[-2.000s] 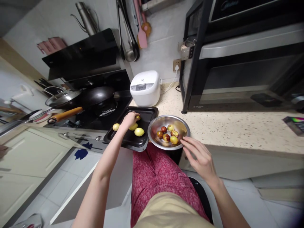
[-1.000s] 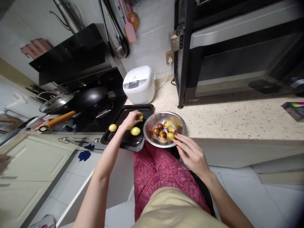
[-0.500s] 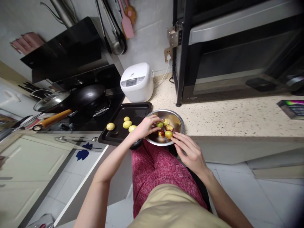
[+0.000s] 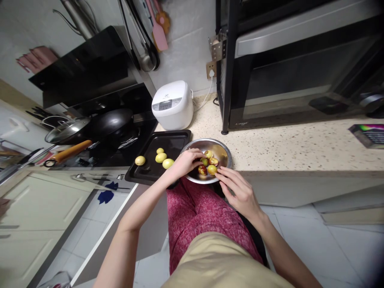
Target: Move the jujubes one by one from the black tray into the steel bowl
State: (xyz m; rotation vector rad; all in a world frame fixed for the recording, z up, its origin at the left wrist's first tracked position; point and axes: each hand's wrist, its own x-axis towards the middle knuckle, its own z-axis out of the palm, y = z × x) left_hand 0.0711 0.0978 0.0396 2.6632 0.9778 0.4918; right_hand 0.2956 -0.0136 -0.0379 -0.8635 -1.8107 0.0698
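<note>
A shallow steel bowl (image 4: 227, 155) sits at the counter's front edge, holding several yellow-green and red-brown fruits that look like jujubes. My left hand (image 4: 188, 161) reaches over the bowl's left side, thumb and fingers apart. Just beyond its fingertips lies a green jujube (image 4: 204, 161); whether they touch it I cannot tell. My right hand (image 4: 238, 187) is at the near right rim, fingers stretched out, tips close to a yellow jujube (image 4: 212, 170). A red-brown jujube (image 4: 202, 170) and a patchy one (image 4: 213, 161) lie beside it.
Left of the bowl, a black baking tray (image 4: 172, 136) bears several pale yellow fruits (image 4: 161, 157). Behind it stands a white rice cooker (image 4: 174, 110). A wok (image 4: 111, 120) with a wooden handle (image 4: 72, 151) is on the stove. A microwave (image 4: 288, 84) occupies the rack at right.
The green jujube between my left fingertips has moved slightly right and down, in among the other fruits in the bowl. My right hand has hardly moved. The view has shifted slightly.
</note>
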